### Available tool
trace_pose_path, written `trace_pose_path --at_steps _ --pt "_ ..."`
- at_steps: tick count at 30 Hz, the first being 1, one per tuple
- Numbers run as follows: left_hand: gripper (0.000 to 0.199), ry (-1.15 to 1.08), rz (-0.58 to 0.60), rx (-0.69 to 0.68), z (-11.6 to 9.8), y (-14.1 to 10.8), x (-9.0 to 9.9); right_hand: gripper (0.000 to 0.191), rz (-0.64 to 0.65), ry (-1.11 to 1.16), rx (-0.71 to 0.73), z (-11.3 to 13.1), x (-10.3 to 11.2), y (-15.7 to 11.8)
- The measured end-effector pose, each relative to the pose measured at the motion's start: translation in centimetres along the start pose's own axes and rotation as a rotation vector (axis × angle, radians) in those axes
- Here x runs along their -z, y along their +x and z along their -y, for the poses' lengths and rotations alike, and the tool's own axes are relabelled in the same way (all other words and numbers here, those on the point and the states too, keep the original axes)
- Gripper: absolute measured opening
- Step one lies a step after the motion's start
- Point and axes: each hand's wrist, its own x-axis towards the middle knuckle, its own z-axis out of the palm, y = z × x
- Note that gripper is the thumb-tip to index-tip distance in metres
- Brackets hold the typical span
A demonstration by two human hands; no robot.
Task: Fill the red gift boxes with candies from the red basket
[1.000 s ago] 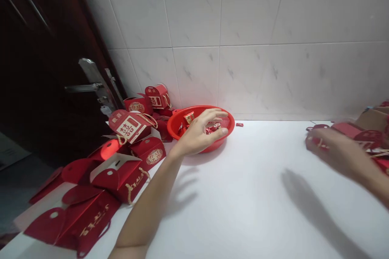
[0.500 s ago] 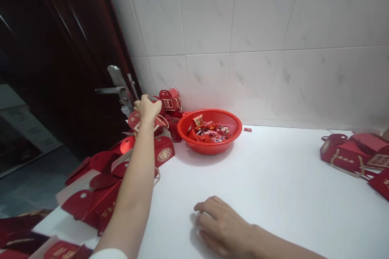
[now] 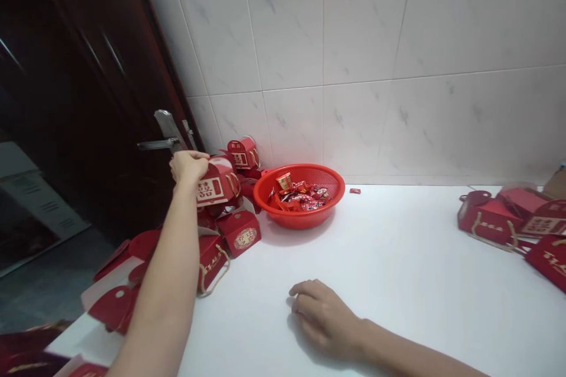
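Observation:
My left hand (image 3: 189, 167) reaches far out at the left, its fingers closed on the top of a red gift box (image 3: 216, 184) with gold characters and a string handle. That box is tilted above other red boxes, one with a round gold emblem (image 3: 246, 238). My right hand (image 3: 321, 315) rests on the white table (image 3: 398, 259) near the front, fingers loosely curled and a little apart, with nothing in it. Between the box pile and the bare tabletop stands a red plastic basket (image 3: 300, 221) with wrapped candies (image 3: 305, 195) inside.
One small red packet (image 3: 355, 191) lies by the tiled wall (image 3: 367, 123). More red boxes (image 3: 489, 217) are at the right edge. Open red boxes (image 3: 117, 303) line the left table edge, beside a dark door with a metal handle (image 3: 157, 144).
My left hand has shifted slightly left and down, and the box in its grip now shows its gold-lettered side. My right hand stays near the same place. The view has moved a little.

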Motion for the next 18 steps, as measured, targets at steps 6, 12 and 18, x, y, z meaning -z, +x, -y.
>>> trace_pose_path --at_steps 6,12,18 --pt "0.027 -0.347 0.018 -0.332 -6.6 -5.1 4.0 0.014 -0.193 0.272 -0.274 -1.4 1.9 1.3" --pt "0.023 -0.400 0.526 -0.684 -9.5 -13.8 2.5 0.031 -0.577 0.513 -0.544 -2.9 7.1 2.6" --pt "0.035 -0.221 0.748 -0.866 -9.5 -20.2 -3.6 0.047 -0.849 0.683 -0.704 -3.7 11.4 1.5"
